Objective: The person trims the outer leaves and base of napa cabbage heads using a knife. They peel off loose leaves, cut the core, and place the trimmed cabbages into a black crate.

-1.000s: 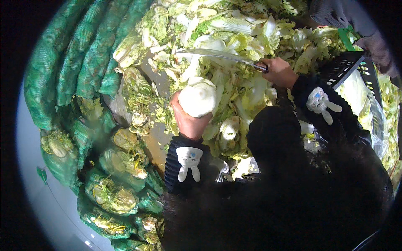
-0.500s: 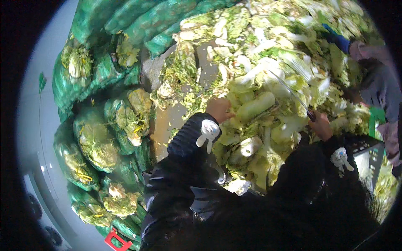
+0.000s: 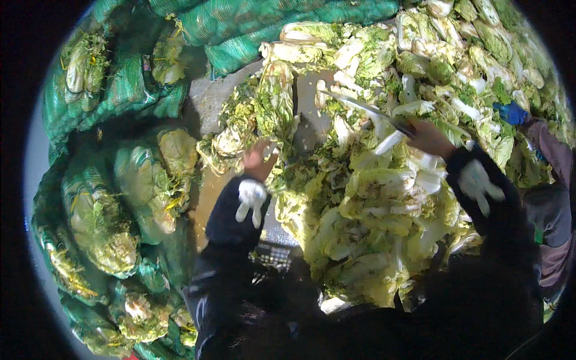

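Observation:
My right hand point(image 3: 431, 139) is closed round the handle of a long knife point(image 3: 367, 108). The blade points up and to the left, above loose pale cabbage leaves. My left hand point(image 3: 258, 162) is open, its fingers apart, close to the lower end of a napa cabbage point(image 3: 276, 99) lying on the floor. Beside that hand rests another cabbage with ragged outer leaves point(image 3: 231, 141). In front of my body, between my arms, spreads a heap of loose cabbage leaves point(image 3: 360, 234).
Green mesh sacks point(image 3: 117, 219) packed with cabbages line the left side, and more sacks point(image 3: 258, 27) lie along the back. Whole cabbages point(image 3: 441, 66) are piled at the far right. A co-worker's blue-gloved hand point(image 3: 511, 113) is at the right. A dark crate point(image 3: 273, 255) sits below my left forearm.
My left hand has moved left, away from the leaf heap and towards the floor cabbages. My right hand has gone up and left with the knife. The view has shifted.

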Motion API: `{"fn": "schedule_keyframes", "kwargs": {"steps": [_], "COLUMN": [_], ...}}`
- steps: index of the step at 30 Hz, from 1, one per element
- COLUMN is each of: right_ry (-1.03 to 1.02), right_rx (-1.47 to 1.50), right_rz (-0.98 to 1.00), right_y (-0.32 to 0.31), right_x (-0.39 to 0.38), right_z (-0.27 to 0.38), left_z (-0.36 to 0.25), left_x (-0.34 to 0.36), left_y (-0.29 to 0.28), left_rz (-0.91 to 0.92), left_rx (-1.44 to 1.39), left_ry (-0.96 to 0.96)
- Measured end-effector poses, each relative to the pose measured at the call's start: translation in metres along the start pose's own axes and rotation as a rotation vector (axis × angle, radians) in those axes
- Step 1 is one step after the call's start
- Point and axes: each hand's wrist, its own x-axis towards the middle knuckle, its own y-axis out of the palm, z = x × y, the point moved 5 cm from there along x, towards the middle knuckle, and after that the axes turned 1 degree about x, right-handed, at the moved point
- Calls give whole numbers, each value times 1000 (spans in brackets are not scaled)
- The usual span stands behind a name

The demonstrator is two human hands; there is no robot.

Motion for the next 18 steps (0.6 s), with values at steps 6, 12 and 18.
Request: {"fn": "schedule_keyframes", "kwargs": {"steps": [6, 12, 18], "right_ry": [44, -91, -340], "right_rx": [-387, -640, -827], "right_rz": [-60, 42, 304], "right_y": [27, 76, 62], "right_x": [251, 316, 269], "right_z": [98, 145, 123], "left_z": [19, 29, 49], "left_x": [-86, -120, -123], "left_y": [-24, -70, -66], "left_rz": [123, -69, -64], "left_rx": [-1680, -2166, -2118], "left_ry": [-347, -117, -192]}}
